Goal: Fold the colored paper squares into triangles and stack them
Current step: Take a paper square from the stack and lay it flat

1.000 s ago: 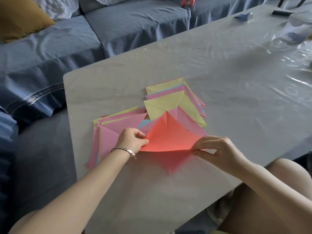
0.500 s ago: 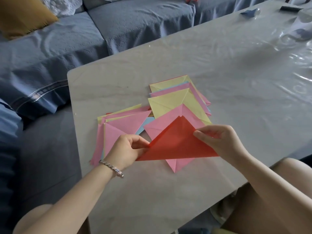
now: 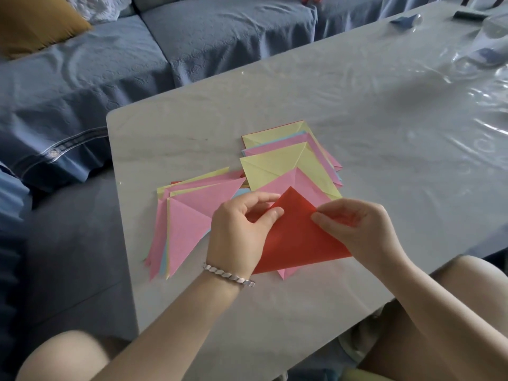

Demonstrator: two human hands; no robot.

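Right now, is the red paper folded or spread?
Folded: the red paper forms a triangle, pinched at its edges by the left hand and right hand.

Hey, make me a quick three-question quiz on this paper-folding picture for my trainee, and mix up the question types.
1. True or false: the left hand and the right hand both pinch the red paper.
2. Which colour lies on top of the pile of folded triangles? A pink, B blue, C green.
3. Fill in: the bracelet sits on the ___ wrist.
Key: 1 true; 2 A; 3 left.
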